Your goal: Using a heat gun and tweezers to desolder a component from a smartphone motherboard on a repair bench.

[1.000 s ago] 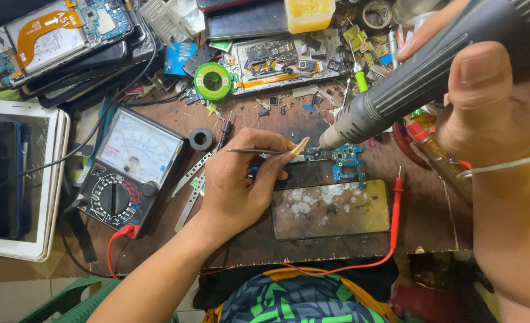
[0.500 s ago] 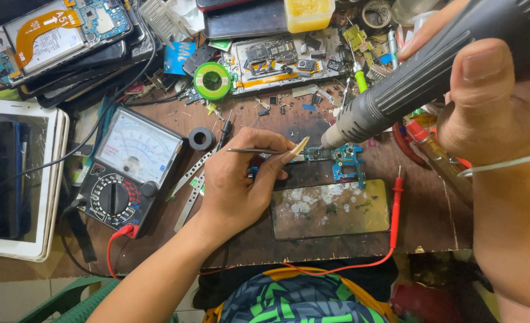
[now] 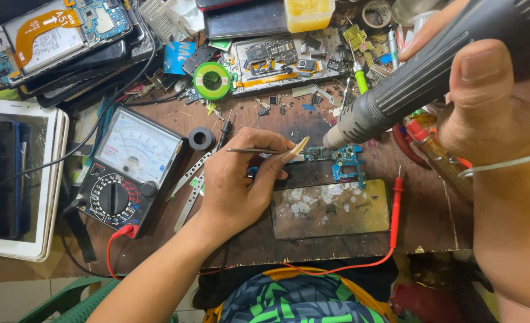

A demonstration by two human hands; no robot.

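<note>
The left hand [image 3: 241, 185] was pinched shut around thin tweezers [image 3: 259, 150], tips resting on the small blue circuit board [image 3: 342, 160] near the bench's centre. From two o'clock the right hand [image 3: 486, 101] was wrapped tight around a hot-air gun [image 3: 432, 66], nozzle just above the board. At nine o'clock of the board sat an analogue multimeter [image 3: 127, 173]; at six, a stained glass panel [image 3: 330, 209]. To my eye, doing it well meant keeping the air moving and lifting gently, only when the solder gave.
</note>
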